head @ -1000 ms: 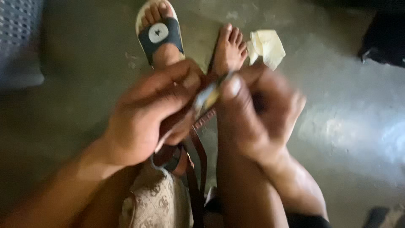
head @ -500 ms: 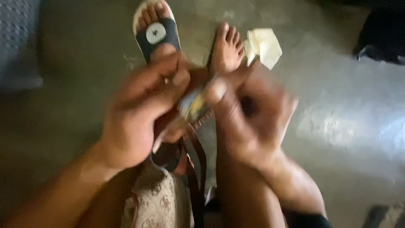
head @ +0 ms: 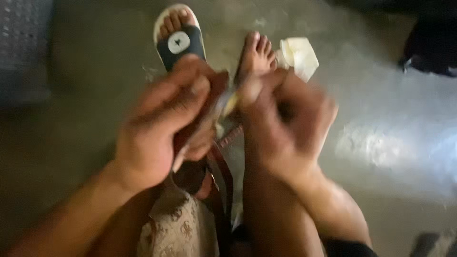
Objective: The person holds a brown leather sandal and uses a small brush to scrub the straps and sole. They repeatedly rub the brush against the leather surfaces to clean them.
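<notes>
Meanwhile, raised slightly toward twelve o'clock since a second ago: left hand point(head: 164, 128) curled around dark brown leather strap point(head: 223, 173), right hand point(head: 285, 131) at three o'clock pinching small pale blurred piece point(head: 227, 102) between both thumbs.

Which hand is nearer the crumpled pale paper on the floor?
Right. The right hand sits just below the crumpled pale paper in view; the left hand is further off, across the brown strap.
</notes>
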